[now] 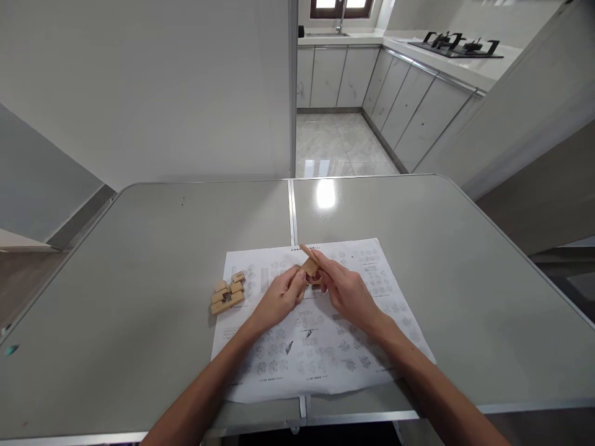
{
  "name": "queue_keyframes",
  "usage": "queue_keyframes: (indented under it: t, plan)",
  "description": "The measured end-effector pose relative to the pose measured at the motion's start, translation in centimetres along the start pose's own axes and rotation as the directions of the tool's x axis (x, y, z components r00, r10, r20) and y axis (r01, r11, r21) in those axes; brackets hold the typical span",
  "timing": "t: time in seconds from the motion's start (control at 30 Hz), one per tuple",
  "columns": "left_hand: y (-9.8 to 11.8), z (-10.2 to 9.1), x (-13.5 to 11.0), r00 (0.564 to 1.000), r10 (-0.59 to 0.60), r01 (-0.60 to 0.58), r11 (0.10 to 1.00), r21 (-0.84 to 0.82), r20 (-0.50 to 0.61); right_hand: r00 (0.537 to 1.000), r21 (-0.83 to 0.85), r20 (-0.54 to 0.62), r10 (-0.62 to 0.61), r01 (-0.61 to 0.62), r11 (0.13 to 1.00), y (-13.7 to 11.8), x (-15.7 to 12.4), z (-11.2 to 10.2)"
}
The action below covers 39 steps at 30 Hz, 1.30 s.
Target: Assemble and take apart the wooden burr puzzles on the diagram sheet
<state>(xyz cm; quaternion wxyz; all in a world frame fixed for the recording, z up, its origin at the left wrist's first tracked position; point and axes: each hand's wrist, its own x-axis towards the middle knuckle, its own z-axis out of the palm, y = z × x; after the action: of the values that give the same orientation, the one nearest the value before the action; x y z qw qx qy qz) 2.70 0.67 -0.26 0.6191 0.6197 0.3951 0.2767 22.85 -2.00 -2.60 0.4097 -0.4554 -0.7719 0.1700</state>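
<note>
Over the printed paper sheet (pixel 297 371), both hands meet around wooden puzzle pieces (pixel 310 266). My left hand (pixel 283 296) is closed, with thumb and fingers pinching a wooden block from the left. From the right, my right hand (pixel 346 291) grips a longer wooden stick (pixel 307 253) that slants up and to the left across the block. Fingers hide the undersides of these pieces, so I cannot tell how they interlock. Left of my hands, a small group of notched wooden blocks (pixel 227 296) lies partly on the sheet's left edge.
The sheet, covered in small diagrams, lies on a grey folding table (pixel 139 260) with a metal seam (pixel 292 214) down its middle. A small teal object (pixel 11 350) is near the left edge. Beyond stand a white wall panel (pixel 186 93) and a kitchen counter with a gas stove (pixel 455 46).
</note>
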Motion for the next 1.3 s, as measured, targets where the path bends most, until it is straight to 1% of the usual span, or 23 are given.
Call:
queue_keyframes:
  t: [0.13, 0.23, 0.3, 0.4, 0.47, 0.53, 0.67, 0.8, 0.87, 0.97, 1.03, 1.2, 1.3]
  plan:
    - [0.3, -0.2, 0.0, 1.000, -0.003, 0.003, 1.000, 0.004, 0.023, 1.000, 0.060, 0.023, 0.017, -0.018, 0.998, 0.1, 0.0, -0.4]
    - [0.4, -0.3, 0.0, 0.999, -0.024, 0.024, 1.000, -0.008, 0.045, 0.997, 0.108, 0.070, 0.028, -0.036, 0.994, 0.2, -0.1, -0.6]
    - [0.4, -0.2, 0.1, 0.999, -0.024, 0.024, 1.000, -0.004, 0.039, 0.996, 0.092, 0.085, 0.038, -0.046, 0.995, 0.3, -0.2, -0.4]
    - [0.3, 0.1, 0.1, 1.000, -0.001, 0.001, 1.000, 0.001, 0.004, 0.997, 0.024, 0.063, 0.040, -0.041, 0.999, 0.3, -0.3, 0.0]
    - [0.2, 0.3, 0.1, 1.000, 0.006, -0.006, 1.000, -0.006, -0.011, 0.998, 0.012, 0.059, 0.032, -0.033, 0.999, 0.3, -0.4, 0.2]
    - [0.1, 0.3, 0.1, 1.000, 0.005, -0.005, 1.000, -0.022, -0.002, 0.997, 0.034, 0.076, 0.031, -0.034, 0.999, 0.3, -0.4, 0.1]
    - [0.0, -0.2, 0.1, 0.998, -0.004, 0.007, 0.999, -0.051, 0.055, 0.991, 0.117, 0.126, 0.036, -0.051, 0.992, 0.4, -0.2, -0.5]
    - [0.0, -0.3, 0.1, 0.999, -0.001, 0.004, 0.999, -0.045, 0.055, 0.990, 0.130, 0.137, 0.027, -0.045, 0.991, 0.3, 0.0, -0.8]
    - [0.0, 0.0, 0.1, 0.999, 0.005, -0.003, 0.999, -0.045, 0.038, 0.993, 0.081, 0.119, 0.020, -0.030, 0.996, 0.2, 0.0, -0.4]
    - [-0.1, 0.6, 0.2, 0.999, 0.018, -0.019, 0.999, -0.038, -0.031, 0.999, -0.047, 0.033, 0.029, -0.028, 0.999, 0.0, -0.1, 0.3]
    - [-0.2, 0.8, 0.2, 0.998, 0.027, -0.029, 0.999, -0.038, -0.057, 0.999, -0.059, 0.001, 0.040, -0.040, 0.997, -0.2, -0.2, 0.5]
    - [-0.2, 0.4, 0.2, 0.999, 0.035, -0.035, 0.998, -0.061, 0.007, 0.994, 0.081, 0.103, 0.033, -0.042, 0.996, -0.2, -0.1, -0.1]
    - [-0.1, 0.3, 0.3, 0.999, 0.037, -0.036, 0.997, -0.073, 0.004, 0.993, 0.081, 0.119, 0.019, -0.029, 0.996, -0.4, 0.1, -0.3]
